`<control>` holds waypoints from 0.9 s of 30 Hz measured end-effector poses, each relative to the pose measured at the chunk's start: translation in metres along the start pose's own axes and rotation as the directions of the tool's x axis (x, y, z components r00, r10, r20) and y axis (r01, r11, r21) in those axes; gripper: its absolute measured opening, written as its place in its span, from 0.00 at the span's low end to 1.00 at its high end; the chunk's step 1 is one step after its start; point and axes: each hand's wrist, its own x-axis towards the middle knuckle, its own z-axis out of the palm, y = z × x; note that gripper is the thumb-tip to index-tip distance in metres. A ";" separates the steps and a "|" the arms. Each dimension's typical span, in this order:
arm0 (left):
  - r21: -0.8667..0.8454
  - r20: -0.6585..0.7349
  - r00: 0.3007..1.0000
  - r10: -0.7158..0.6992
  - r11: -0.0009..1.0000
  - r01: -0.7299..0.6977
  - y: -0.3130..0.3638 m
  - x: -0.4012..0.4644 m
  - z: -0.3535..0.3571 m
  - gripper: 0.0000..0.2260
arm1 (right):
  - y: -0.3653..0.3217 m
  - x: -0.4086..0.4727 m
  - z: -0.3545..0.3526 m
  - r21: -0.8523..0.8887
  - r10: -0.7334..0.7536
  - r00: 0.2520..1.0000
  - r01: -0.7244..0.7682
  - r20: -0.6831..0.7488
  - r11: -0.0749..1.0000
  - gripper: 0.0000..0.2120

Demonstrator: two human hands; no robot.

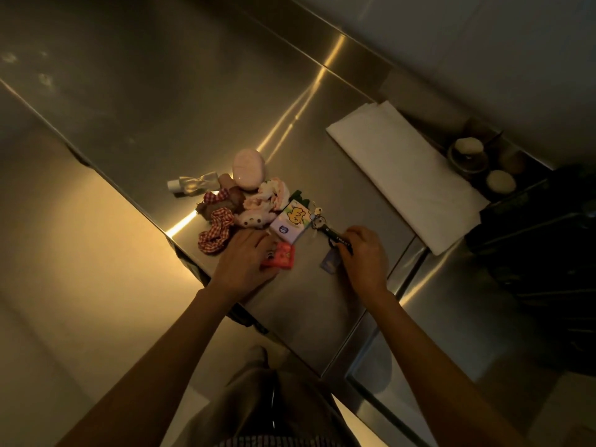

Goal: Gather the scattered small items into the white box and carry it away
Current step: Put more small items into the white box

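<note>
- Head view: the small items lie heaped on the steel counter [154,101]; no white box shows, only a flat white sheet [403,169].
- Left hand [245,259] lies spread over a red packet [280,254].
- Right hand [364,253] pinches a dark keychain [335,241].
- Scrunchie [214,233] looks soft (scoop it); clear bottle [193,182] likely slippery.

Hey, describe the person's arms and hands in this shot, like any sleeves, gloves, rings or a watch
Both forearms are bare from wrist to the frame's bottom edge: no sleeves show. The left hand and right hand wear no gloves, and no watch or bracelet shows on either wrist. The light is too dim to rule out a thin ring. Lower down, light trousers and a checked hem are visible.
</note>
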 end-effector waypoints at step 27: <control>-0.289 -0.329 0.944 0.014 0.950 -0.115 0.056 -0.005 -0.072 0.26 | -0.039 -0.027 -0.081 0.397 -0.081 0.940 0.218 -0.332 0.891 0.11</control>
